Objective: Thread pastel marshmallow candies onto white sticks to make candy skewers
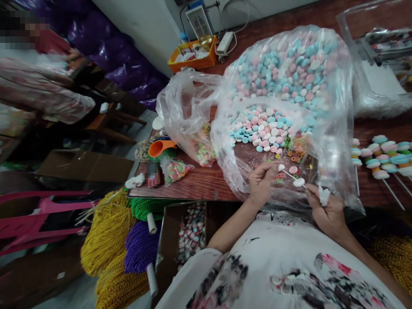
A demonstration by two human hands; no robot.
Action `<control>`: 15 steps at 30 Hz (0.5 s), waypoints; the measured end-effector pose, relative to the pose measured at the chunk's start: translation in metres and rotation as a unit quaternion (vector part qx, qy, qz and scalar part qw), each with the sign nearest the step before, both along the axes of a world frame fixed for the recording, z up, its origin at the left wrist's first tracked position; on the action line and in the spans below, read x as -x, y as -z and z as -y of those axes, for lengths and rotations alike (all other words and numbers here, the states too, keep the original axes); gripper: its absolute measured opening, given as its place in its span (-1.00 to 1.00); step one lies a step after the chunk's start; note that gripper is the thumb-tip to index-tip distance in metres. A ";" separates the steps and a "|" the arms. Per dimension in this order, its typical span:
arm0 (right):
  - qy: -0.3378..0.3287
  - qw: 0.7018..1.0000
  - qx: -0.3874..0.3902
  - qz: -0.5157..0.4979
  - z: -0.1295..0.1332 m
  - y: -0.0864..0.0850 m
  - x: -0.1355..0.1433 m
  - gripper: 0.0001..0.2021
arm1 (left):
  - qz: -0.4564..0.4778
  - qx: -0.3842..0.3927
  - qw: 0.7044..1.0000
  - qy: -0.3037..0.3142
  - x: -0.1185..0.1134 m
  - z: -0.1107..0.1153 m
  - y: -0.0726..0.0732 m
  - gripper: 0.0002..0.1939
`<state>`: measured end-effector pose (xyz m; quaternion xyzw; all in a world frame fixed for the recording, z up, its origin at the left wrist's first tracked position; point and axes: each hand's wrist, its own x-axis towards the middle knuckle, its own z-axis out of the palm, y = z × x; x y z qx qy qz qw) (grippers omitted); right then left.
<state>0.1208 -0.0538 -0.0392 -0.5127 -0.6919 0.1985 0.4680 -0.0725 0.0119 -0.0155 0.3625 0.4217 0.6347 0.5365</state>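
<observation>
My left hand (262, 182) is closed at its fingertips on a white disc-shaped piece (281, 168) at the upper end of a thin white stick (291, 174). The stick's lower end is pinched in my right hand (326, 210), which also has a scrap of white tissue (323, 195) between its fingers. A white round piece (298, 182) sits on the stick near my right fingertips. Just beyond my hands, a large clear plastic bag (334, 107) lies open, with pink, blue and white discs (267, 128) spilling from it and small coloured rings (294, 156) nearby.
Finished-looking sticks of stacked discs (383, 159) lie at the right. Left are an orange scoop (161, 147), small bags of rings (175, 169) and a yellow tray (193, 62). Yellow cord bundles (107, 236) and a cardboard box (167, 240) stand below the table (193, 189). Another person sits far left.
</observation>
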 end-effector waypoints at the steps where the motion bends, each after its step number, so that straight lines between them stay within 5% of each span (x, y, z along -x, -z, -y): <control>1: -0.006 1.000 0.002 0.004 0.001 0.001 0.000 -0.62 | 0.014 0.019 1.000 -0.003 0.001 -0.002 -0.001 -0.79; 5: -0.015 1.000 -0.002 0.012 0.003 0.004 0.001 -0.57 | 0.011 0.084 0.996 0.035 0.005 -0.005 -0.004 -0.51; 15: 0.000 1.000 -0.020 0.005 0.003 0.005 0.007 -0.55 | -0.110 -0.017 0.993 0.029 -0.012 0.016 0.001 -0.63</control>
